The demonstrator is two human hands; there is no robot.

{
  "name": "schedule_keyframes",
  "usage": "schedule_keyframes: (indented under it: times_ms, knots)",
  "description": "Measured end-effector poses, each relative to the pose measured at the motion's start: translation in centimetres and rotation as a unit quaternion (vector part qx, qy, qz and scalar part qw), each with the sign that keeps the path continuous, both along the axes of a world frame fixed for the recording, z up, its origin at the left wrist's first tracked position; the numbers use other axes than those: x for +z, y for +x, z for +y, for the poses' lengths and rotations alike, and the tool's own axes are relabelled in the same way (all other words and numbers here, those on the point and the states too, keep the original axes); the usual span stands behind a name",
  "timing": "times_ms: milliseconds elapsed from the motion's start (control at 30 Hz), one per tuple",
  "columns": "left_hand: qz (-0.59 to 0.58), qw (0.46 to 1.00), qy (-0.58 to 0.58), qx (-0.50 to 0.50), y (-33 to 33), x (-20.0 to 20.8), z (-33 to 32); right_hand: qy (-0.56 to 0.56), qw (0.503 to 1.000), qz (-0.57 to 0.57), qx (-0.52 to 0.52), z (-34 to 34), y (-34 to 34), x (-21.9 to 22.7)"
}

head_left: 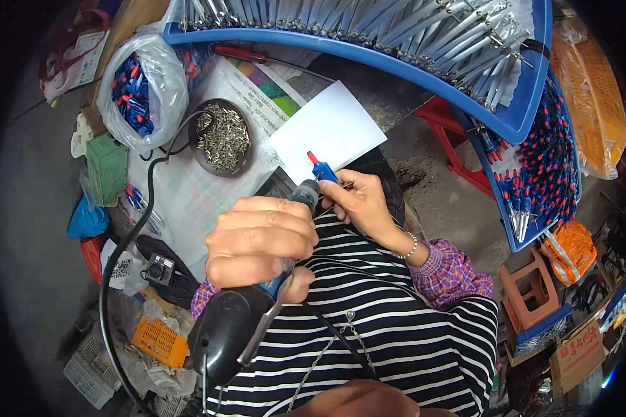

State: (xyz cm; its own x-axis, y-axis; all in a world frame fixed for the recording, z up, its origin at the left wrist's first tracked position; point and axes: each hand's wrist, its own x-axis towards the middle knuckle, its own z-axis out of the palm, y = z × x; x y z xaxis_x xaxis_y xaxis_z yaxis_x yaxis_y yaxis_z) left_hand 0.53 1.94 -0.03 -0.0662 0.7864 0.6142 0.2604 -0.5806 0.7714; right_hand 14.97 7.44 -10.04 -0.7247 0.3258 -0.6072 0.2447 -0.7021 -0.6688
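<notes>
My left hand [261,240] is wrapped round a corded power driver [222,333] with a black body and a partly blue grip. The driver's dark nose [305,194] points away from me and meets the near end of a blue plastic piece with a red tip [323,171]. My right hand [365,205], coming from the right with a beaded bracelet, pinches that piece between thumb and fingers. Just beyond lies a white sheet [334,128]. Left of the sheet, a round dark bowl [247,158] holds many small metal pins [222,135]. The exact contact at the nose is partly hidden by my fingers.
A blue tray [327,46] of silver metal rods spans the far side. Another blue tray [509,233] at right holds blue-and-red pieces. A plastic bag [167,97] of similar pieces stands far left. The black cord [106,278] loops along the left. A brown stool [528,292] sits right.
</notes>
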Motion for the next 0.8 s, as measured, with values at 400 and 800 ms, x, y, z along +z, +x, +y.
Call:
schedule_keyframes:
  times_ms: [400,800]
  knots:
    - [-0.012,1.0,-0.009,0.002,-1.0,-0.1,-0.7,0.028,1.0,0.005,0.0,0.0,0.1,-0.4]
    - [-0.033,0.999,0.009,-0.025,-1.3,-0.4,0.0,0.022,1.0,0.011,0.0,0.1,0.1,-0.3]
